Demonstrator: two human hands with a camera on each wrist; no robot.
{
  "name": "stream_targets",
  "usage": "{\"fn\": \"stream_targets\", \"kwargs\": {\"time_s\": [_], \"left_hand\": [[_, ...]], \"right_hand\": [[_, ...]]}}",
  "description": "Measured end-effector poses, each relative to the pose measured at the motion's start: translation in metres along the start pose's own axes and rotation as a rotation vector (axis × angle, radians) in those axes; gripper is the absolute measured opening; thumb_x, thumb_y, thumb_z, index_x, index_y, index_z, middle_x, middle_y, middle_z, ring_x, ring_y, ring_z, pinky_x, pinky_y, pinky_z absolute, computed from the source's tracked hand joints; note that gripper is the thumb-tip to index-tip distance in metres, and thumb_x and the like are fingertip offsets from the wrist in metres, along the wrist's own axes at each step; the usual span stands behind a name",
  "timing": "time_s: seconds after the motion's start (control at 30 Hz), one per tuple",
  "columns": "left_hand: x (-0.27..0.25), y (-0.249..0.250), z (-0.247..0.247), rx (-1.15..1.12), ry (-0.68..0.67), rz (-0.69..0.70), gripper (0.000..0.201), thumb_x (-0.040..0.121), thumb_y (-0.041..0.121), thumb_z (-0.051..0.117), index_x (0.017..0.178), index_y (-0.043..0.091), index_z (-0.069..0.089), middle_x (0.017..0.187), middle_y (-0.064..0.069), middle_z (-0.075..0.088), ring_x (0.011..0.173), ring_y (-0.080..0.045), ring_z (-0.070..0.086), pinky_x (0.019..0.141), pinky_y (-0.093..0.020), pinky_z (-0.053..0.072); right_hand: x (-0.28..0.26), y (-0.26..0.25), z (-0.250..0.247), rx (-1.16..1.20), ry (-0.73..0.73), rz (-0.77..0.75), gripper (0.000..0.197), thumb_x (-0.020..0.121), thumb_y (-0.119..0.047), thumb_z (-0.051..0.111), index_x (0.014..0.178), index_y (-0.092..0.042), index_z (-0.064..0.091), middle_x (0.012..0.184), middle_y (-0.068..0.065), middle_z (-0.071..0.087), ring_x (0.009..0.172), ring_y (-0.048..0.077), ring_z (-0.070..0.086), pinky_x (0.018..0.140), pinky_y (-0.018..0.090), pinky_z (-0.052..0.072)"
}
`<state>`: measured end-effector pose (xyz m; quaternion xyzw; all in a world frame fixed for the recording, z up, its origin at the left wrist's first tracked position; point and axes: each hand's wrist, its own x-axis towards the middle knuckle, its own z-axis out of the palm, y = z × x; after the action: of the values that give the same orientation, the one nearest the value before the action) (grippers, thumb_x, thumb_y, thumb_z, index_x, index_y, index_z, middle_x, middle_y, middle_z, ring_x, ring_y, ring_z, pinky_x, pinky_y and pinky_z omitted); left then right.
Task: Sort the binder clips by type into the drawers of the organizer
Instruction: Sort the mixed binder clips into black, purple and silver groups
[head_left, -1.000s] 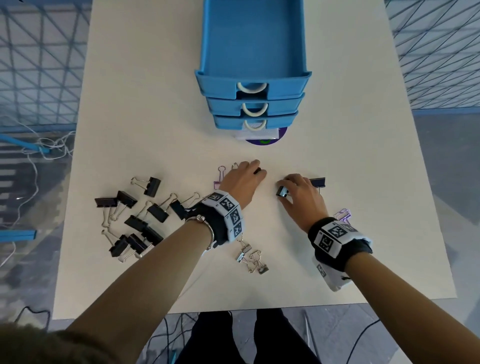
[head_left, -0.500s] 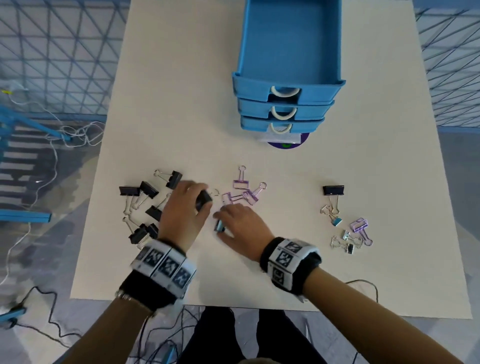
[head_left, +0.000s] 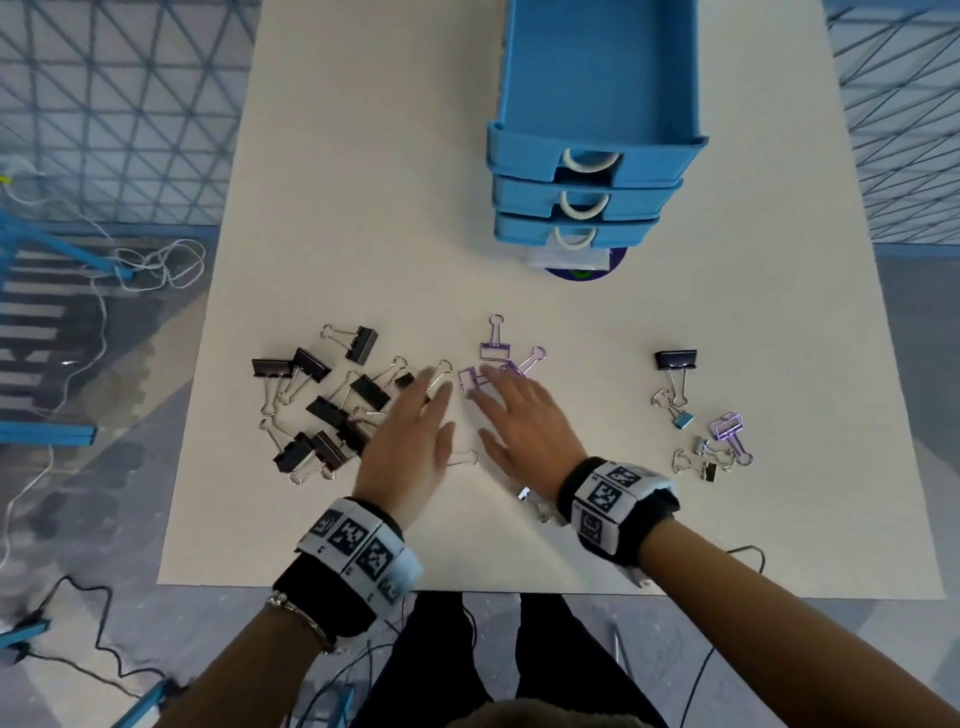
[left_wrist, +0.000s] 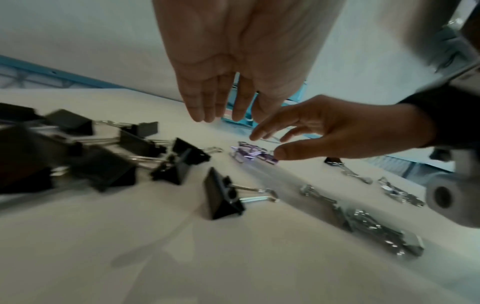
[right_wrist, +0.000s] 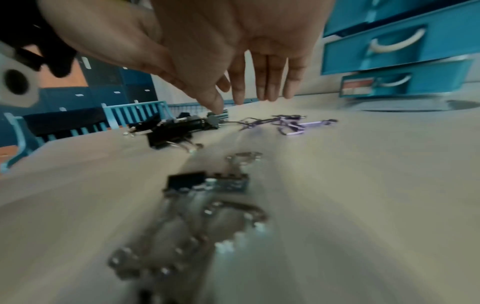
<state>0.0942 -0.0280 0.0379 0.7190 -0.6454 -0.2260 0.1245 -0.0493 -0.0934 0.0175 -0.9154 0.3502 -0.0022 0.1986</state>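
Several large black binder clips (head_left: 322, 410) lie heaped at the table's left. Three purple wire clips (head_left: 493, 353) sit mid-table. My left hand (head_left: 415, 415) hovers flat beside the black heap, fingers straight and holding nothing. Over the nearest purple clip (head_left: 470, 382) my right hand (head_left: 514, 410) spreads its relaxed fingers, also holding nothing. The left wrist view shows my left hand (left_wrist: 221, 102) above the table and my right hand (left_wrist: 324, 131) just over the purple clips (left_wrist: 252, 154). The blue three-drawer organizer (head_left: 592, 156) stands at the back; only its bare top tray shows inside.
To the right lies a mixed cluster: one black clip (head_left: 675, 359), a small blue one (head_left: 683, 420), a purple one (head_left: 727, 426) and small silver ones (head_left: 701, 460). More small silver clips (head_left: 535, 501) lie by my right wrist. Cables hang off the table's left edge.
Both hands were curled over clips near the black heap half a second ago. They have let go and now spread flat, and the right hand has shifted toward the purple clips.
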Motion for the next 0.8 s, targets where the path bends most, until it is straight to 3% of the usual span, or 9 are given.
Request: {"fn": "stream_targets", "kwargs": {"time_s": [0.13, 0.2, 0.27, 0.37, 0.5, 0.63, 0.8], "left_hand": [[0.017, 0.023, 0.015, 0.024, -0.176, 0.085, 0.053, 0.095, 0.013, 0.04, 0.142, 0.003, 0.019, 0.154, -0.014, 0.005, 0.141, -0.026, 0.01, 0.112, -0.036, 0.023], [0.029, 0.028, 0.02, 0.087, -0.264, 0.064, 0.06, 0.095, 0.014, 0.038, 0.144, 0.006, 0.006, 0.154, -0.012, -0.009, 0.141, -0.024, -0.001, 0.114, -0.032, 0.016], [0.038, 0.032, 0.024, 0.152, -0.329, 0.048, 0.066, 0.093, 0.013, 0.041, 0.144, 0.007, 0.0, 0.153, -0.01, -0.016, 0.141, -0.024, -0.006, 0.113, -0.031, 0.016], [0.043, 0.036, 0.034, 0.194, -0.373, 0.042, 0.071, 0.09, 0.008, 0.044, 0.144, 0.007, -0.003, 0.154, -0.008, -0.015, 0.141, -0.023, -0.006, 0.111, -0.03, 0.02], [0.043, 0.052, 0.049, 0.214, -0.386, 0.077, 0.072, 0.089, 0.006, 0.042, 0.144, 0.005, -0.004, 0.154, -0.008, -0.015, 0.141, -0.023, -0.008, 0.111, -0.028, 0.021], [0.047, 0.074, 0.062, 0.205, -0.385, 0.088, 0.073, 0.09, 0.01, 0.045, 0.143, 0.005, -0.006, 0.153, -0.007, -0.017, 0.141, -0.023, -0.008, 0.111, -0.029, 0.021], [0.057, 0.089, 0.069, 0.264, -0.365, 0.122, 0.071, 0.091, 0.014, 0.047, 0.143, 0.003, 0.001, 0.154, -0.011, -0.008, 0.141, -0.026, 0.0, 0.115, -0.034, 0.016]], "right_hand": [[-0.006, 0.023, 0.001, -0.086, -0.075, 0.09, 0.068, 0.074, -0.03, 0.067, 0.131, -0.002, 0.042, 0.142, 0.021, 0.037, 0.127, 0.034, 0.041, 0.101, 0.051, 0.036], [-0.009, 0.029, 0.004, -0.006, -0.139, 0.089, 0.069, 0.085, -0.028, 0.055, 0.14, -0.003, 0.022, 0.151, 0.018, 0.015, 0.138, 0.033, 0.02, 0.111, 0.049, 0.017], [-0.014, 0.033, 0.006, 0.006, -0.169, 0.099, 0.069, 0.09, -0.028, 0.049, 0.142, -0.005, 0.01, 0.153, 0.015, 0.003, 0.141, 0.029, 0.008, 0.114, 0.046, 0.006], [-0.026, 0.041, 0.008, 0.0, -0.159, 0.119, 0.071, 0.089, -0.031, 0.05, 0.142, -0.005, 0.01, 0.153, 0.015, 0.005, 0.14, 0.029, 0.009, 0.113, 0.046, 0.006], [-0.044, 0.059, 0.006, -0.037, -0.137, 0.134, 0.072, 0.084, -0.033, 0.057, 0.14, -0.005, 0.022, 0.15, 0.016, 0.021, 0.136, 0.032, 0.025, 0.108, 0.055, 0.018], [-0.058, 0.076, 0.0, -0.001, -0.118, 0.15, 0.068, 0.089, -0.038, 0.046, 0.142, -0.007, 0.016, 0.152, 0.014, 0.013, 0.139, 0.03, 0.016, 0.111, 0.053, 0.008], [-0.068, 0.092, -0.011, 0.069, -0.088, 0.183, 0.064, 0.091, -0.034, 0.048, 0.143, -0.01, 0.018, 0.153, 0.013, 0.01, 0.14, 0.027, 0.012, 0.113, 0.047, 0.008]]}}
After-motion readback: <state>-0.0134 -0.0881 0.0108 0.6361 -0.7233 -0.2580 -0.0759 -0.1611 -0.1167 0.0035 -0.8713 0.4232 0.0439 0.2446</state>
